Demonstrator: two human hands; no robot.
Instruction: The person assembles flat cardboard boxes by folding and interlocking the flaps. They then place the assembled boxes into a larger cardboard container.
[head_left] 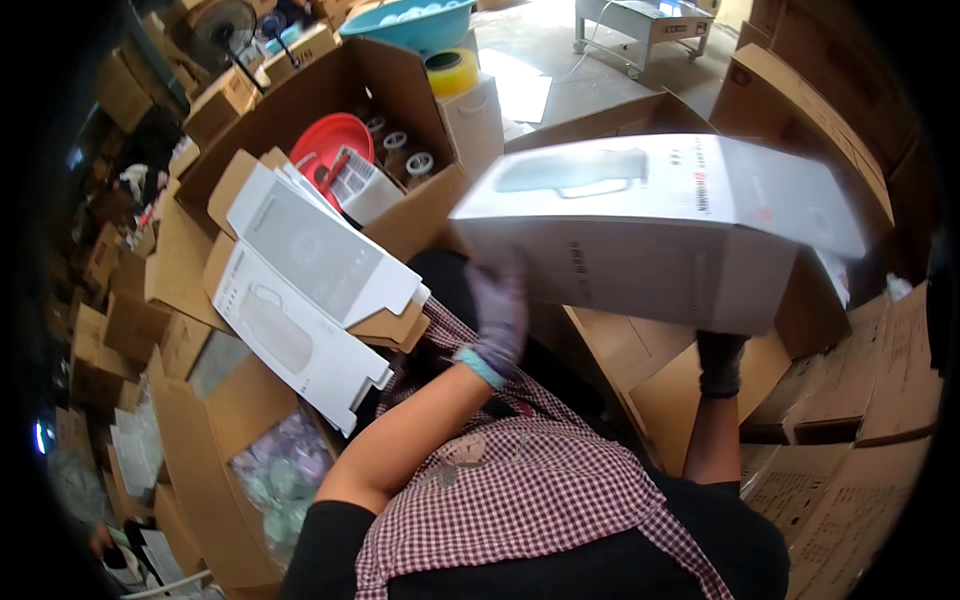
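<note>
A white carton (640,255) with a picture of a jug hangs tilted in front of me, over an open brown box. Its end flap (785,190) sticks out to the right, blurred by motion. My right hand (720,360), in a dark glove, holds the carton from below at its right end; its fingers are hidden behind it. At the carton's lower left edge is my left hand (500,310), in a grey-purple glove with a light blue cuff. Its fingers are smeared, so their grip is unclear. Flattened white jug cartons (300,290) lie to the left.
An open brown box (400,95) ahead holds a red plastic piece (335,140) and several glass jugs (395,150). Yellow tape (450,72) sits beside it. Wrapped items fill another box (285,490) at lower left. Closed cartons (840,390) stand at right.
</note>
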